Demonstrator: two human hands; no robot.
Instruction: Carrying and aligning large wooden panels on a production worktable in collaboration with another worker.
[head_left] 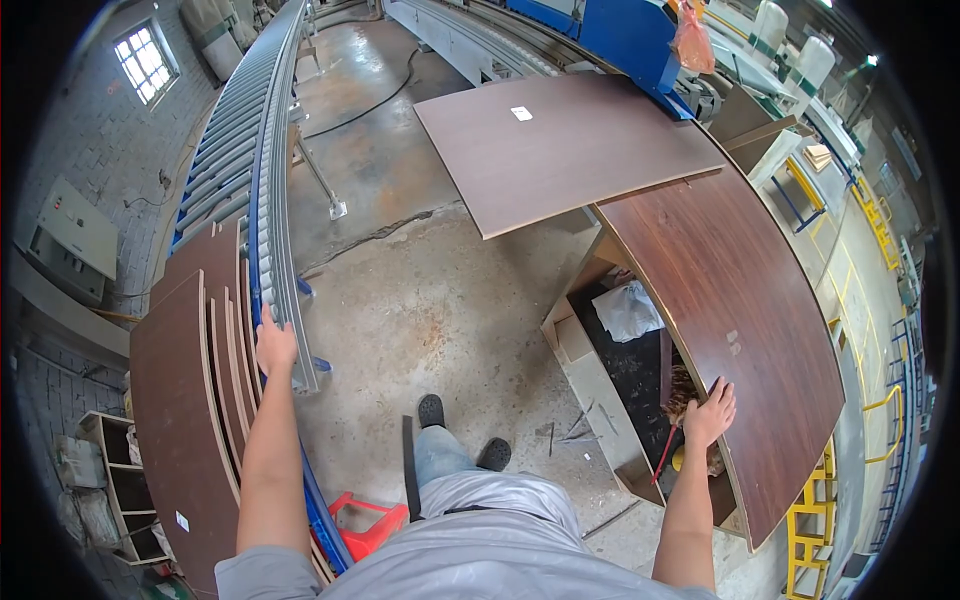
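My left hand [277,347] is at the blue-edged side rail [262,240] of a roller conveyor, its fingers curled over the rail and partly hidden. Beside it, several brown boards [185,370] stand on edge, leaning together. With fingers spread, my right hand [710,412] lies on the near edge of a wood-grain bench top [730,290] and grips nothing. A large flat brown panel [570,140] with a small white label overlaps the bench's far end. Under the bench top, an open compartment holds a white plastic bag [628,312] and a brush with a red handle [664,455].
The roller conveyor [225,150] runs away at the far left. Blue machinery [630,45] stands beyond the panel. A red plastic stool [368,525] is near my left leg. A black cable [375,112] crosses the concrete floor. Yellow metal steps [808,525] stand right of the bench.
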